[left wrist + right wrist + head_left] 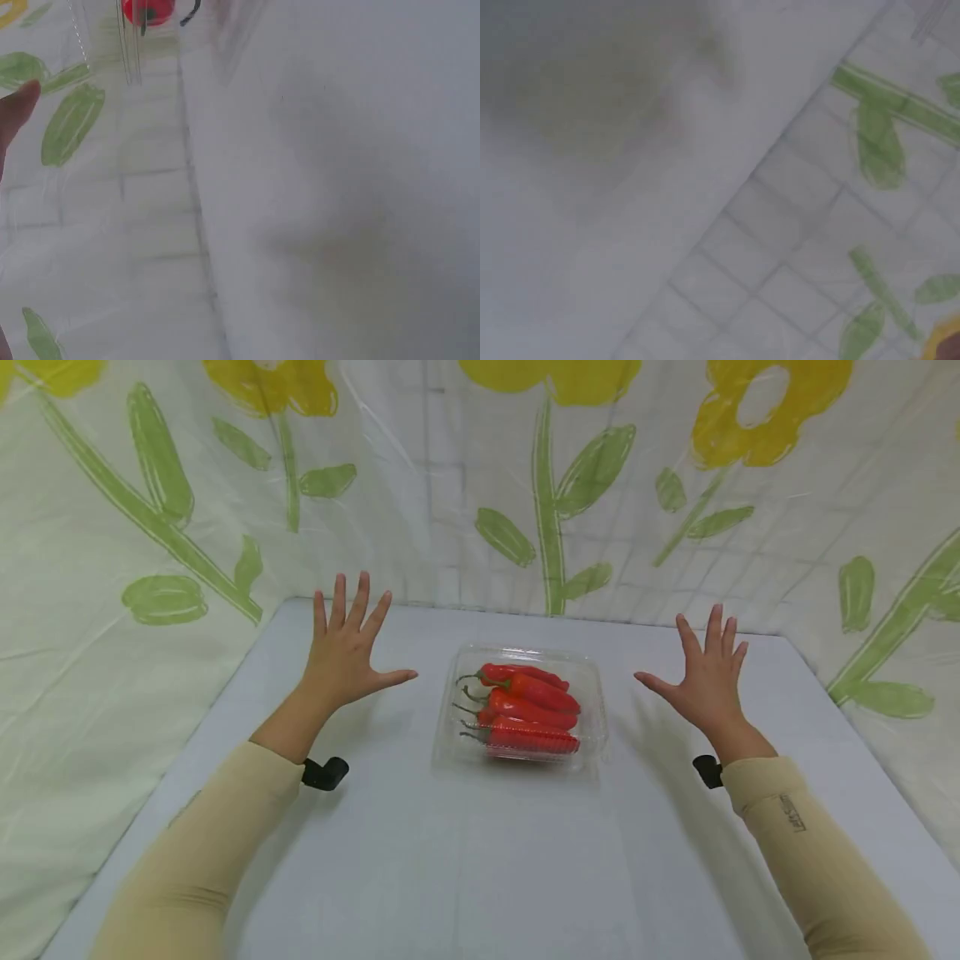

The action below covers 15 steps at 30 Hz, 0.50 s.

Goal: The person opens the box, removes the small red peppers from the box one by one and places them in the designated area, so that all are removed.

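Observation:
A clear plastic box lies near the middle of the white table, with several long red peppers inside, their green stems pointing left. To the left of the box is my left hand, fingers spread and straight, touching nothing. On the other side my right hand is likewise spread, apart from the box and holding nothing. In the left wrist view, the thumb shows at the left edge, and part of a red pepper shows at the top. The right wrist view catches only a fingertip in its lower corner.
The white table ends at a back edge against a pale curtain printed with yellow flowers and green leaves. More of this curtain hangs along both sides. A black wrist camera sits at the left cuff, another camera at the right.

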### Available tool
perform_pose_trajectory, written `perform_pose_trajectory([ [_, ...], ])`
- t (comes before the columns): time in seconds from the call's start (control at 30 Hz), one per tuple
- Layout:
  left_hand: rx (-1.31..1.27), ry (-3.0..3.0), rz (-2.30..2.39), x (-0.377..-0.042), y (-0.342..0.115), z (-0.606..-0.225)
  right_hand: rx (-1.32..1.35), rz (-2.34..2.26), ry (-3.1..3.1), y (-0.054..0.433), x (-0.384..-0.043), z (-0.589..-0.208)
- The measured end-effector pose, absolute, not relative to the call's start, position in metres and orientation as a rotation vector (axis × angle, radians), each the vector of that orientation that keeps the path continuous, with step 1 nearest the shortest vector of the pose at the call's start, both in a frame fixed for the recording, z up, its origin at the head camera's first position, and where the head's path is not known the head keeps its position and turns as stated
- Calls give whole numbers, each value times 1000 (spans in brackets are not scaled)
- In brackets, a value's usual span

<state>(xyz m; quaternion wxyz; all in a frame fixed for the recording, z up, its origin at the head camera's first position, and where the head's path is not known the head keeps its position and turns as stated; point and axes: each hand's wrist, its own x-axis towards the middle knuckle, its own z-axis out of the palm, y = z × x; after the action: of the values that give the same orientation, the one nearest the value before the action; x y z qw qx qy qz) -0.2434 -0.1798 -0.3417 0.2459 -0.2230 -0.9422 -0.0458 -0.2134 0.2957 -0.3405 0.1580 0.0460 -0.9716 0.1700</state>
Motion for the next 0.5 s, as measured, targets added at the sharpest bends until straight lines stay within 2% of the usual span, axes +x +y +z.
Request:
perform_pose_trajectory([
  [0.3, -589, -2590, -650, -218, -162, -350, 130, 887, -2827, 281, -190, -340],
  [0.5, -434, -2720, -1081, -199, -153, -350, 42, 1111, -2900, 274, -177, -340],
])
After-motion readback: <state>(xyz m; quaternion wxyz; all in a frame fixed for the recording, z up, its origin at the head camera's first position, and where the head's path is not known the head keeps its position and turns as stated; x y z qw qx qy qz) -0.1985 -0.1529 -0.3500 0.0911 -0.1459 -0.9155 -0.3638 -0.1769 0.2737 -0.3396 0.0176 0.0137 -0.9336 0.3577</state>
